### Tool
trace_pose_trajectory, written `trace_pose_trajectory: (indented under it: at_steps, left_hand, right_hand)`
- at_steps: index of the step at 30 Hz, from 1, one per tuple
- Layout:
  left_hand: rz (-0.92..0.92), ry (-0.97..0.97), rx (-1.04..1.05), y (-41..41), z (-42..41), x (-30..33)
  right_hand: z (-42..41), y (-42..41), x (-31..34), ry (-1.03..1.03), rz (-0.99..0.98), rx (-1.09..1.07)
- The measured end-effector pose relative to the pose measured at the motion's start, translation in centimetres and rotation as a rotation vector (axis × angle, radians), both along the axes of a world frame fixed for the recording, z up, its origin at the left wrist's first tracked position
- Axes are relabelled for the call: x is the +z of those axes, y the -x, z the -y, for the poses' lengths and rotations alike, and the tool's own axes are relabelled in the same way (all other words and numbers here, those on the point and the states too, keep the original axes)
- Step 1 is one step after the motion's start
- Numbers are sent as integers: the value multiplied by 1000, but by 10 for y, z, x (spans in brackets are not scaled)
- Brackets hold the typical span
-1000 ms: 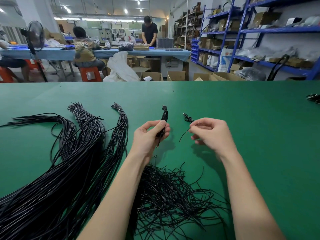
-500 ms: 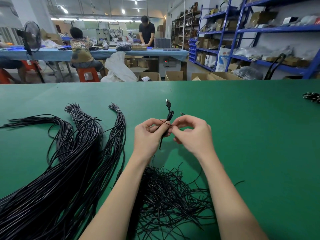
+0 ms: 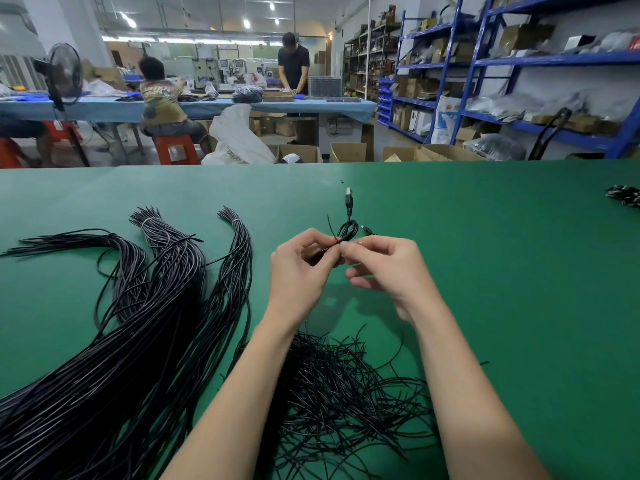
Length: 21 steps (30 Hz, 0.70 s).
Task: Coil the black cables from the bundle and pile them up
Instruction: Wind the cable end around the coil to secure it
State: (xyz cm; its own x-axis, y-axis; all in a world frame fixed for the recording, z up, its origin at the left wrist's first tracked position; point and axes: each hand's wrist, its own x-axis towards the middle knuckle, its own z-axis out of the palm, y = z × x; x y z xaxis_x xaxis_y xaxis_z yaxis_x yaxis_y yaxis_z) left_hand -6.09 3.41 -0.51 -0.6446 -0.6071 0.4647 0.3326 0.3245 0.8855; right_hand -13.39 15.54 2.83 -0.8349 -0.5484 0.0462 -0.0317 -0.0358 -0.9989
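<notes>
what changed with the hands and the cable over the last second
The right hand moved left to meet the left hand; both now pinch a thin tie around the coiled cable, whose plug now points up. The cable bundles and loose ties stayed put.

Coiled cable [image 3: 349, 229] between both hands

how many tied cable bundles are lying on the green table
3, all at left. One fans out far left, one with a white tie in the middle, one with a white tie nearest the left hand. Their near ends merge, so more may be hidden.
</notes>
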Motion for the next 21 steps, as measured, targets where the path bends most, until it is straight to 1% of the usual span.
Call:
trace_pose_trajectory:
  at_steps: [3, 11, 16, 21]
  left_hand:
    - [8, 91, 16, 0, -1, -1]
    - [55, 238, 80, 2, -2, -4]
    - [62, 256, 89, 0, -1, -2]
    - [84, 222, -33, -3, 1, 2]
  right_hand:
    - [0, 2, -1, 32, 161, 2]
    - [1, 5, -7, 43, 332, 27]
    - [1, 6, -9, 87, 368, 57]
    - [-1, 7, -9, 130, 343, 71]
